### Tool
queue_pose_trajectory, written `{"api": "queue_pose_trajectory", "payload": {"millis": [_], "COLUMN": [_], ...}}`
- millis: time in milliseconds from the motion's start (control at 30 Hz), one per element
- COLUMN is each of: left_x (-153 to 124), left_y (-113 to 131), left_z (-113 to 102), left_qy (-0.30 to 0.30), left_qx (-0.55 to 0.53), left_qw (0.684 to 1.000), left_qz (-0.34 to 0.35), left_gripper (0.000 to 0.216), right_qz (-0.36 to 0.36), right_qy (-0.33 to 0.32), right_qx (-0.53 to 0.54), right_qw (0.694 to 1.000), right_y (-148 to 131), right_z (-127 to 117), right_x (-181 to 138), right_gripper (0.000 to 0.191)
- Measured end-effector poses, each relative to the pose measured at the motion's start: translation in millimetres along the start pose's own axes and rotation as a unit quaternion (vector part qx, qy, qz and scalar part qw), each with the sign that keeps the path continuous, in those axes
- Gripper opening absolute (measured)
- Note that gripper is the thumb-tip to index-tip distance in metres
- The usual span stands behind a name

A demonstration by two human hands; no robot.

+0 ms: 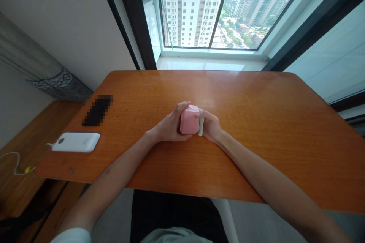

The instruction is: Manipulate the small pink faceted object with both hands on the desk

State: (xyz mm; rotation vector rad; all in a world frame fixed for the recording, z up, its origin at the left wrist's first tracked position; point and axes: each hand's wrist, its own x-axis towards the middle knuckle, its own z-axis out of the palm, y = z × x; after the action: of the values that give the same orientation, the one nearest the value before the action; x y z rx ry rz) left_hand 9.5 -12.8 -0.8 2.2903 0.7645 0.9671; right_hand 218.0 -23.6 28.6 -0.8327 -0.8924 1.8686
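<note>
both hands close on a small pink block [188, 120] at mid-table: the left hand [170, 125] wraps its left face, steadying it, while the right hand [210, 125] pinches a white piece [201, 124] against its right side. a white power bank [75, 142] lies well apart on the wooden table [256, 121].

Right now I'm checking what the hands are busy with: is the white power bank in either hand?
No, the white power bank lies apart on the table, while both hands hold a pink box.
</note>
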Motion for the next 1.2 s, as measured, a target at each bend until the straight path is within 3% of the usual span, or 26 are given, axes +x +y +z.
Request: {"api": "queue_pose_trajectory", "payload": {"millis": [267,400,733,967,1100,1200], "left_x": [0,0,5,5,3,1], "left_y": [0,2,9,16,13,9], "left_z": [0,0,-8,-4,-1,1], "left_qy": [-0.001,-0.003,0.001,0.021,0.013,0.014], "left_qx": [0.002,0.009,0.051,0.05,-0.016,-0.038], "left_qw": [1.0,1.0,0.998,0.998,0.997,0.996], "left_qz": [0.012,0.003,0.023,-0.027,-0.08,-0.085], "left_gripper": [0.125,0.126,0.121,0.116,0.095,0.086], "right_qz": [-0.039,-0.048,-0.088,-0.109,-0.165,-0.168], "right_qy": [0.055,0.058,0.061,0.053,0.043,0.037], "right_qx": [-0.014,-0.015,-0.075,-0.165,-0.259,-0.282], "right_qw": [0.998,0.997,0.991,0.979,0.951,0.944], "right_y": [11,14,27,39,35,31], "right_z": [4,6,2,-11,-11,-8], "right_x": [2,3,1,-3,-9,-10], "right_gripper": [0.037,0.053,0.066,0.074,0.07,0.071]}}
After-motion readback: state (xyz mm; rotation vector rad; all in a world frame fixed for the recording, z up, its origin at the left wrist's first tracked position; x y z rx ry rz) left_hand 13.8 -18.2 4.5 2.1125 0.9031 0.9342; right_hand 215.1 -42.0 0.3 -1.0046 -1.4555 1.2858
